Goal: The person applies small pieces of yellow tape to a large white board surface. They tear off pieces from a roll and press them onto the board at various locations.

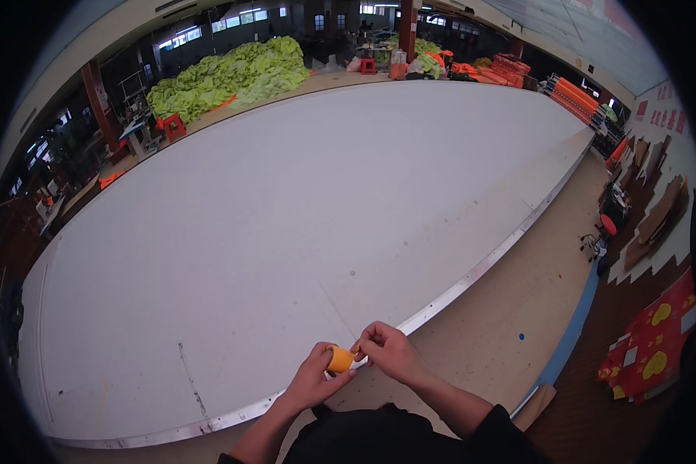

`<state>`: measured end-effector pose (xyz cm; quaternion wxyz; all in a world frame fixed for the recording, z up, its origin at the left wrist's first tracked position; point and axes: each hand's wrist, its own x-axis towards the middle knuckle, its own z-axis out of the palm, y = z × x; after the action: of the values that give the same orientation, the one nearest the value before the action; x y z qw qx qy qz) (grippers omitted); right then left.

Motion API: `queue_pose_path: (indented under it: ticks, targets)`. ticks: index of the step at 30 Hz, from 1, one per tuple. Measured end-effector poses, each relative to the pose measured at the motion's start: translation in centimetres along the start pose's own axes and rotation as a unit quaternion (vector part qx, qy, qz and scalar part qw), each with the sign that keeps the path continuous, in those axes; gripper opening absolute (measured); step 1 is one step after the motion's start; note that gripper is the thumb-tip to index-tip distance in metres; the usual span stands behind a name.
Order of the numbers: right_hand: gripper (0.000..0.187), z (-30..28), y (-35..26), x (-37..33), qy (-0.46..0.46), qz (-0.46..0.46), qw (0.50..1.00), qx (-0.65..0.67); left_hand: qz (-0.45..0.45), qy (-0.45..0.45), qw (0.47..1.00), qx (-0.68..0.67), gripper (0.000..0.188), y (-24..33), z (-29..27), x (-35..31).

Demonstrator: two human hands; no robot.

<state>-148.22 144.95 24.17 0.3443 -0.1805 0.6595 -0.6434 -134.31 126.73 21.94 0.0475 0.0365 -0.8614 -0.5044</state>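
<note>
My left hand (312, 380) is wrapped round a roll of yellow-orange tape (340, 359), held just above the near edge of a large white table (271, 224). Close on its right, my right hand (393, 354) is closed in a pinch against the side of the roll. The fingertips appear to have the tape's loose end between them, though it is too small to make out for sure. Below both hands runs the table's shiny metal edge strip (448, 297).
A heap of lime-green fabric (236, 73) lies beyond the far side, with red stools (172, 127) near it. Orange rolls (574, 99) sit at the table's far right end. Along the right wall are brown cardboard pieces (657, 220) and a red patterned package (653, 344).
</note>
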Motion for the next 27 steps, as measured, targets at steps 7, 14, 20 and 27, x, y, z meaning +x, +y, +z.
queue_pose_path:
  ticks: [7, 14, 20, 27]
  targets:
    - [0.004, 0.6, -1.2, 0.0, -0.026, -0.002, 0.996, 0.082, 0.000, -0.002, 0.998, -0.066, 0.040, -0.4, -1.3, -0.4]
    - [0.027, 1.8, -0.8, -0.6, -0.080, -0.086, 0.993, 0.002, 0.006, 0.047, 0.997, -0.057, 0.037, -1.3, -1.3, -1.3]
    - [0.037, 2.0, 0.1, -0.3, -0.050, -0.062, 0.988, 0.134, -0.063, 0.004, 0.974, -0.217, 0.035, -0.8, -2.0, -2.0]
    - [0.028, -1.7, 2.3, 0.6, 0.151, -0.162, 0.943, 0.248, -0.179, 0.050, 0.944, -0.271, 0.029, -5.5, -2.2, -5.1]
